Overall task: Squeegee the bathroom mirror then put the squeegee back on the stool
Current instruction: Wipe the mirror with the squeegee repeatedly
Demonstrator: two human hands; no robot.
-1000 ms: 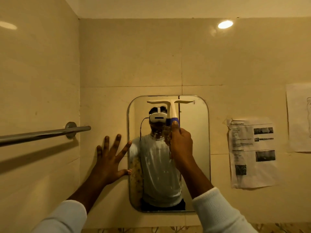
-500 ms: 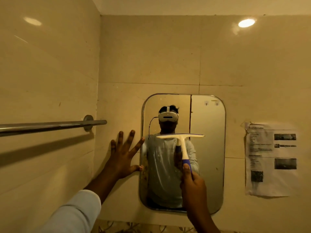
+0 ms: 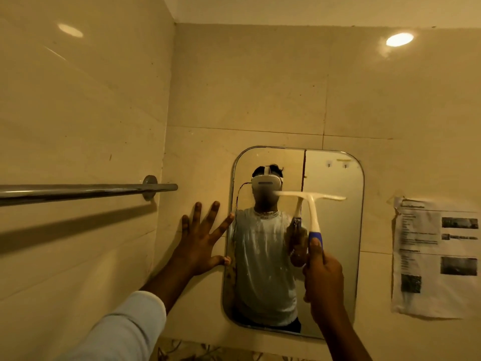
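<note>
A rounded rectangular mirror (image 3: 335, 230) hangs on the beige tiled wall. My right hand (image 3: 321, 277) grips the blue handle of a white squeegee (image 3: 311, 204), whose blade lies across the mirror's upper middle, blurred by motion. My left hand (image 3: 200, 241) is spread flat on the wall, with thumb and fingertip touching the mirror's left edge. Streaks show on the glass's lower left. The stool is out of view.
A chrome towel bar (image 3: 86, 191) sticks out from the left wall at mirror height. A printed paper sheet (image 3: 437, 256) is stuck to the wall right of the mirror. A person wearing a white headset is reflected in the glass.
The squeegee went from the mirror's top down to its middle, then came back up a little and shifted right. My left hand stayed on the wall.
</note>
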